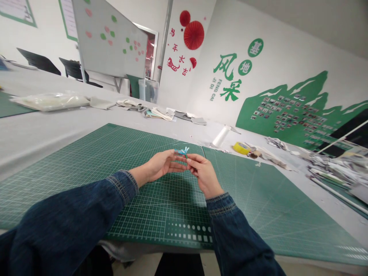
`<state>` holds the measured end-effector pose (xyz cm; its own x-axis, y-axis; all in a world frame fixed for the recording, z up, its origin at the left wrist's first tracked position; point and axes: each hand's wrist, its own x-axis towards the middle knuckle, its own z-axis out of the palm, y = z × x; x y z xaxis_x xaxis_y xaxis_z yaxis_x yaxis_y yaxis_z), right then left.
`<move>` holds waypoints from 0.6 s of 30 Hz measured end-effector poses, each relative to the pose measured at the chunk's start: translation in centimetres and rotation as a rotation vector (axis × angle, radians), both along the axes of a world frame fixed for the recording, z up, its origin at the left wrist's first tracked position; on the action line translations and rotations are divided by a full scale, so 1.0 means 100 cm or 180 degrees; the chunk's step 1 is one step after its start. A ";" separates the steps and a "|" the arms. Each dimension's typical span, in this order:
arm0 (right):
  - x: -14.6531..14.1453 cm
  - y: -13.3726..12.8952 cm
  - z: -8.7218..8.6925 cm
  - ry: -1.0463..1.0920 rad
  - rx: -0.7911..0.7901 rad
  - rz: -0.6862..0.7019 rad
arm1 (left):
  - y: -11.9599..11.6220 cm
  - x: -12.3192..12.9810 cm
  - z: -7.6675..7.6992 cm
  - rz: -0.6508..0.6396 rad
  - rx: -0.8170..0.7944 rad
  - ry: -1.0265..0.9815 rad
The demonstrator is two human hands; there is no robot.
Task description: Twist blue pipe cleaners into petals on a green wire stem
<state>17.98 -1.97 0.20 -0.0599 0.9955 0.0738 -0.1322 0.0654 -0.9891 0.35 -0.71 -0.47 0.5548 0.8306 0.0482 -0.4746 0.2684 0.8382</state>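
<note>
A small craft flower (pixel 183 151) with blue and white curled strands and a green stem is held up above the green cutting mat (pixel 120 153). My right hand (pixel 202 171) pinches the stem between thumb and fingertips. My left hand (pixel 162 165) is at the blue strands, its thumb and forefinger on them at the left side. The other left fingers stretch toward the right hand, below the flower. The flower is too small and blurred to show how its strands are fixed.
A second cutting mat (pixel 270 203) adjoins on the right. Behind lie a white roll (pixel 221 136), a yellow tape roll (pixel 241 148), fabric scraps (pixel 161 113) and a plastic-wrapped bundle (pixel 51 101). Piled material (pixel 339 174) lies at the right.
</note>
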 end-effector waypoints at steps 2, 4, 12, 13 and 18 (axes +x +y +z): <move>0.001 0.000 0.000 -0.0025 0.0025 -0.0015 | 0.000 -0.001 0.000 -0.0093 -0.0060 0.0094; 0.001 -0.001 0.001 -0.0055 0.0042 -0.0004 | 0.000 0.000 0.000 -0.0110 -0.0153 0.0214; 0.000 -0.004 0.002 -0.0130 0.0120 0.0076 | 0.006 0.000 -0.007 -0.0208 -0.0386 0.0690; 0.000 -0.004 0.001 -0.0130 0.0130 0.0079 | 0.006 -0.001 -0.007 -0.0217 -0.0370 0.0743; 0.001 -0.003 0.001 -0.0127 0.0184 -0.0003 | 0.005 -0.003 -0.003 -0.0081 -0.0003 0.0850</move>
<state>18.06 -2.26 0.30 -0.0630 0.9897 0.1287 -0.0927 0.1226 -0.9881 0.01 -0.18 -0.78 0.5683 0.8163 -0.1035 -0.2298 0.2782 0.9326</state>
